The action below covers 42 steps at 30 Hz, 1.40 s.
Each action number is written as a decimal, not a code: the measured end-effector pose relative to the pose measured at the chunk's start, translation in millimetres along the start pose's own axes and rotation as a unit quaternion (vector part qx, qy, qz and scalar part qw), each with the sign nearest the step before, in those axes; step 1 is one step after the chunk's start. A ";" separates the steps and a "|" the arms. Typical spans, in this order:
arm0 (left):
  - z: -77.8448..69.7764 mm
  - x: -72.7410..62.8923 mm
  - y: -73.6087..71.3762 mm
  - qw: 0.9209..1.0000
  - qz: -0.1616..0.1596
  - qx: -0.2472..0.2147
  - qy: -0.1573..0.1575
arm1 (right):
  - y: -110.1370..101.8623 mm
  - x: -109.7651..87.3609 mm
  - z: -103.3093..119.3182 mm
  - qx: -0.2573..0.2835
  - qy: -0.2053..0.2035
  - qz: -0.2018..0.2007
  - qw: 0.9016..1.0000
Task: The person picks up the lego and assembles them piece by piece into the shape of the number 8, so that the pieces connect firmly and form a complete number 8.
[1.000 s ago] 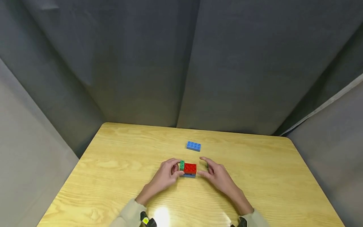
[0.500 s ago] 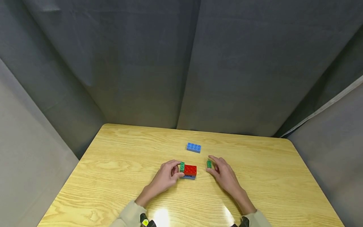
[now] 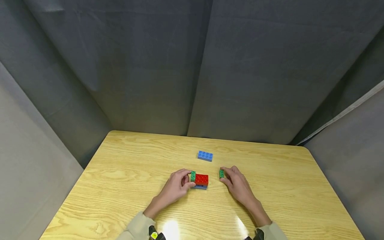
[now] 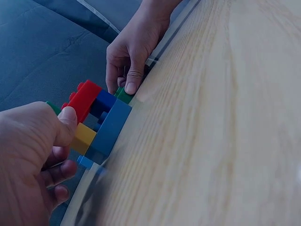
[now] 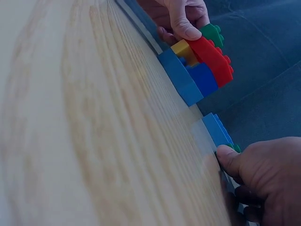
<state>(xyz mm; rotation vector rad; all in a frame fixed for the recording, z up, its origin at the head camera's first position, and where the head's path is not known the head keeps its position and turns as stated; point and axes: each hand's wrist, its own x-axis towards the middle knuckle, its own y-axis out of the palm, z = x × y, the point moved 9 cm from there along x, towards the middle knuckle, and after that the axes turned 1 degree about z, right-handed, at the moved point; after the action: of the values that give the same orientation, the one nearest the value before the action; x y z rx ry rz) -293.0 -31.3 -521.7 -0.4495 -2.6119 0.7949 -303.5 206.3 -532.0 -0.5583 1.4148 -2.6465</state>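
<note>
My left hand holds the left end of a toy brick stack, thumb and fingers on either side. A light blue brick forms its base. Above that sit a yellow brick and a dark blue brick, with a gap between them. On these lies a red brick, topped at its left end by a small green brick. To the right of the stack, apart from it, my right hand pinches another small green brick between thumb and fingers, at the tabletop.
A loose blue brick with two rows of studs lies behind the stack on the wooden table. Grey curtains hang beyond the far edge, and grey panels stand at both sides.
My right hand has drawn away rightward from the stack's right end, and its fingers have closed on the separate green brick. The left hand stays on the stack.
</note>
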 end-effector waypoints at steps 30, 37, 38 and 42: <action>0.3 -0.6 0.1 1.000 -0.012 0.008 0.000 | 4.8 0.9 5.3 0.004 0.020 0.044 0.999; 0.8 -0.8 -0.1 1.000 -0.012 0.010 0.000 | 0.7 1.9 16.5 0.042 0.007 0.046 0.998; 1.3 -0.8 0.1 1.000 -0.012 0.010 0.000 | -0.1 2.1 19.0 0.048 0.005 0.048 0.998; 2.6 -0.8 0.5 1.000 -0.011 0.010 -0.003 | -1.5 2.9 28.2 0.067 -0.001 0.062 0.996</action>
<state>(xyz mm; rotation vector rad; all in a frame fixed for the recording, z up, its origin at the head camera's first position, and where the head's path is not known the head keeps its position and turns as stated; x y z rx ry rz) -293.3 -32.4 -524.2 -0.4118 -2.6073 0.8147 -296.0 184.3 -515.8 -0.4436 1.2173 -2.6170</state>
